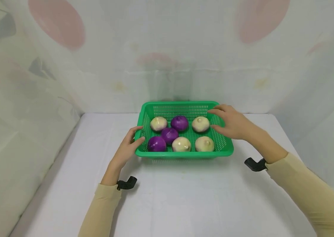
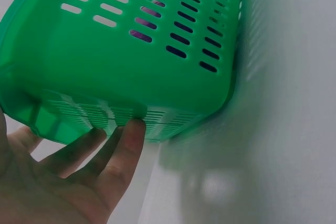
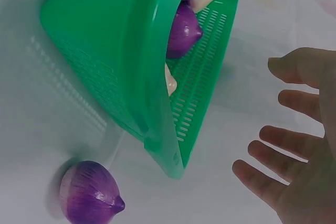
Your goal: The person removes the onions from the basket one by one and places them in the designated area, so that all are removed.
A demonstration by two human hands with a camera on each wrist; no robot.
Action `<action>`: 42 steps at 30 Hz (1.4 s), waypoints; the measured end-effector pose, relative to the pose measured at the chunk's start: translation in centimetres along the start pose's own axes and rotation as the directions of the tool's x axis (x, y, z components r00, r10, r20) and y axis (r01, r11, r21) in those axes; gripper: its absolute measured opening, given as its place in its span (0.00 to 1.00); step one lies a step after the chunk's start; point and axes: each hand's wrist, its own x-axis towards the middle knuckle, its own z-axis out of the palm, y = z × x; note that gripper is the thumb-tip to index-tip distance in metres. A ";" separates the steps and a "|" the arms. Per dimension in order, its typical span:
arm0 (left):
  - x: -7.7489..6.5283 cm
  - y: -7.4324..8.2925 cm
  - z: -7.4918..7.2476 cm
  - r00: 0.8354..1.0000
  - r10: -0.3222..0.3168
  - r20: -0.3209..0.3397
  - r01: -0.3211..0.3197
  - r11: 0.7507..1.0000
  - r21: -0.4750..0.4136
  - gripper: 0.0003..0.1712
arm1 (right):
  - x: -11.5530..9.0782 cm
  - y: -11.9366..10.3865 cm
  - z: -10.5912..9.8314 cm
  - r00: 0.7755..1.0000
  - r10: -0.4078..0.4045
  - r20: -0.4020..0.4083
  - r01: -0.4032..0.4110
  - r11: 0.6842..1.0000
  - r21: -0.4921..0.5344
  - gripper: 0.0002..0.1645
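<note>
A green slotted plastic basket (image 1: 184, 154) stands on the table, holding several purple-and-white turnips. Some show their purple side, like the purple turnip (image 1: 179, 123) at the back; others show a pale side, like the pale turnip (image 1: 204, 144) at front right. My left hand (image 1: 126, 148) is at the basket's left end, thumb and fingertips touching near its rim. In the left wrist view its fingers (image 2: 123, 153) extend fairly straight along the outer wall. Over the basket's right end, my right hand (image 1: 229, 121) hovers with spread fingers and holds nothing.
In the right wrist view, another turnip (image 3: 92, 195) lies on the surface outside the basket. A white cloth (image 1: 184, 197) covers the table. Pale patterned sheets (image 1: 167, 49) hang behind and at both sides. Each wrist wears a black camera mount (image 1: 255, 164).
</note>
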 end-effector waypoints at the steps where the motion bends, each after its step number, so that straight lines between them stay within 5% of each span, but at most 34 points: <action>1: 0.0 0.0 0.0 1.000 0.002 -0.002 -0.002 1.000 0.001 0.33 | 0.3 0.0 0.1 1.000 -0.001 0.002 0.001 1.000 -0.003 0.31; 17: -0.2 -0.1 0.0 1.000 0.007 -0.006 -0.007 1.000 0.003 0.32 | 3.5 1.2 1.9 0.996 -0.001 0.089 0.006 0.998 -0.058 0.31; 24: -1.4 3.1 0.2 1.000 -0.023 0.016 0.024 1.000 -0.012 0.32 | 4.6 2.2 3.0 0.992 0.000 0.129 0.007 0.998 -0.055 0.32; 42: -1.6 3.6 0.2 0.999 -0.021 0.031 0.022 0.999 -0.046 0.32 | 6.0 3.4 5.3 0.979 -0.036 0.200 0.048 0.997 -0.058 0.32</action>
